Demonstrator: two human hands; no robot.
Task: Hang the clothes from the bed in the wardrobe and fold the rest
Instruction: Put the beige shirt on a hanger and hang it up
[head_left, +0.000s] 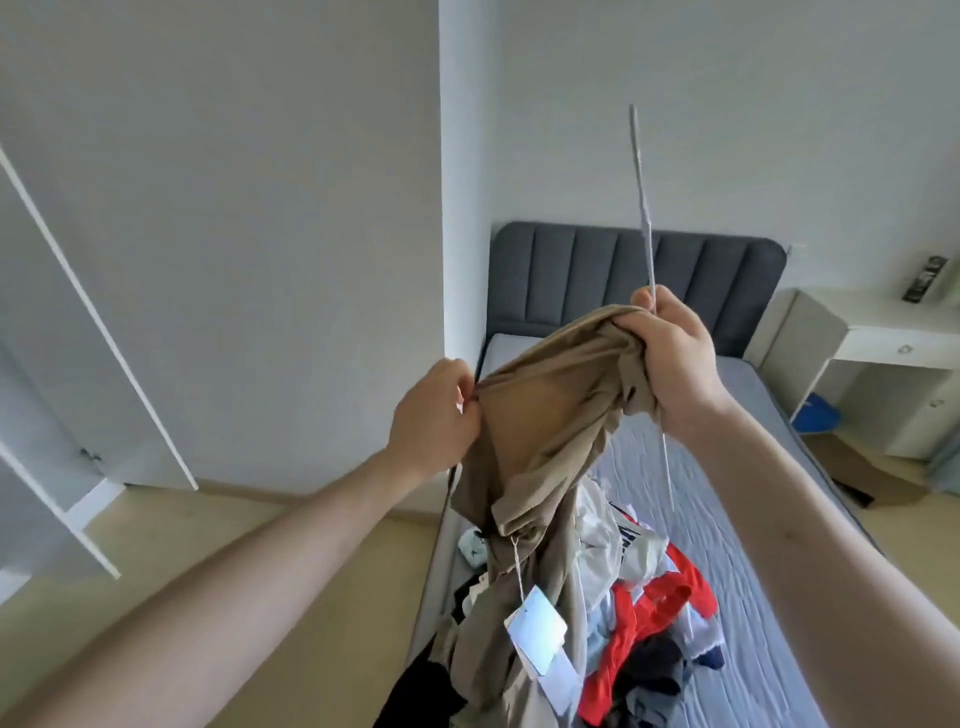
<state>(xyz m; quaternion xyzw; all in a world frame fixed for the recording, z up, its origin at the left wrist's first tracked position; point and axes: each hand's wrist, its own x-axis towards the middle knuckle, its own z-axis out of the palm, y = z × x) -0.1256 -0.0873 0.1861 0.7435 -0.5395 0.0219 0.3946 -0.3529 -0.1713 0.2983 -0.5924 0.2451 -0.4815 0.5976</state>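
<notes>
The right hand (675, 364) is raised in front of the person, its fingers curled round a bunched edge of a tan garment (540, 415) and, in the same grip, a thin white hanger (647, 244). The hanger shows edge-on as a slim rod: one end rises well above the fist, in front of the far wall, and the other pokes out below the hand, over the mattress. The left hand (431, 415) is a little lower and to the left, pinching the opposite edge of the garment between thumb and fingers, so the cloth is stretched between the two hands and its opening faces the camera. The rest of the garment hangs down in folds towards the near edge of the picture, with a white paper tag (537, 631) dangling from it on a string.

Below and behind the hanging cloth, a pile of clothes (649, 613) lies on the near part of the bed (737, 499), with red, white, dark and pale blue pieces mixed together. The mattress has a grey quilted cover, and a dark grey padded headboard (582, 275) stands at the far end. To the left, a white wardrobe (78, 364) stands with its door open. At the far right, beside the bed, is a white desk (883, 332).
</notes>
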